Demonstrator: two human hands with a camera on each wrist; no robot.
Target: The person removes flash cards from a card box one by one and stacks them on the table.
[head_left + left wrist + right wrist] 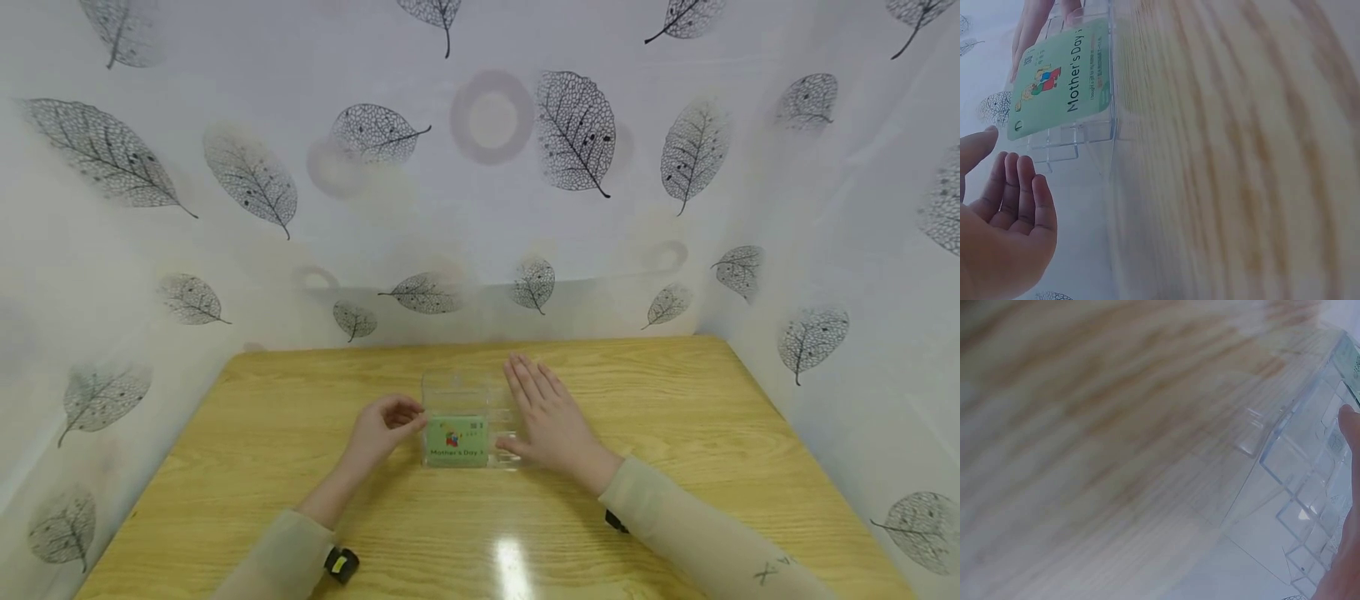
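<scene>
A clear plastic box [456, 402] with several compartments sits on the wooden table. On its left part is a green card [457, 446] with a small cartoon picture and the words "Mother's Day". My left hand [382, 429] is beside the card's left edge, fingers loosely bent; in the left wrist view a gap shows between its thumb and fingers, with nothing held. Over the right side of the box lies my right hand [551, 423], four fingers straight and pointing away, the thumb spread toward the card. The right wrist view shows that thumb [1349, 428] against the clear compartments.
The wooden table [300, 400] reaches back to a white curtain [480, 208] with a printed leaf pattern, which also hangs at both sides. A black band with a small device [342, 564] is on the left wrist. Light glares off the table's front.
</scene>
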